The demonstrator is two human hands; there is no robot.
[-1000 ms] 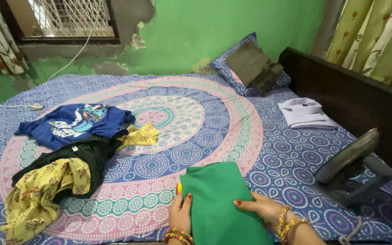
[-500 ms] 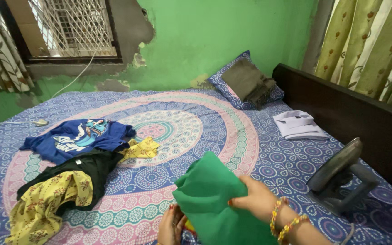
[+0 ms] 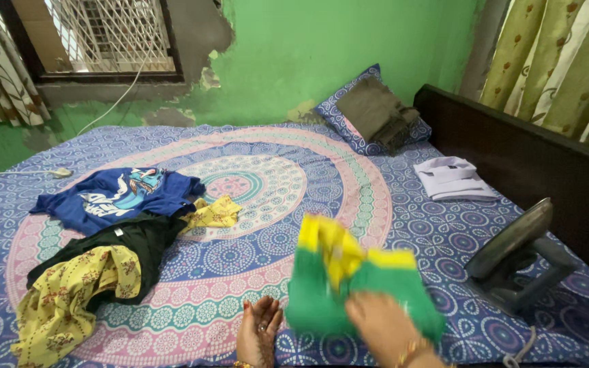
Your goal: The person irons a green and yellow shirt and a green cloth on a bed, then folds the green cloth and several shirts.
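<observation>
Lifted off the bed since a second ago, the green cloth [image 3: 359,289] is now up in the air, and a yellow band shows along its top edge. Earlier it lay flat under both hands.

Seen from the head camera, the right hand [image 3: 383,327] is blurry from moving. Its grip is closed on the lower part of the green cloth, which hangs just above the near edge of the bed [image 3: 417,225]. The left hand [image 3: 259,330] is apart from the cloth, just beside it. Its palm faces up, its fingers are loose, and its grip holds nothing.

The bed has a blue sheet with big round patterns. On the left side lies a blue shirt [image 3: 114,197] with a picture on it. A black garment [image 3: 127,249] lies below the shirt, touching it. A yellow printed cloth [image 3: 69,300] lies partly on the black one. A small yellow cloth [image 3: 216,212] sits just beside the blue shirt.

Far back is a pillow [image 3: 349,119] with a folded dark cloth [image 3: 380,116] on it. A folded white shirt [image 3: 452,178] lies near the right edge. A dark iron [image 3: 516,255] sits tipped up at the right, near the green cloth.
</observation>
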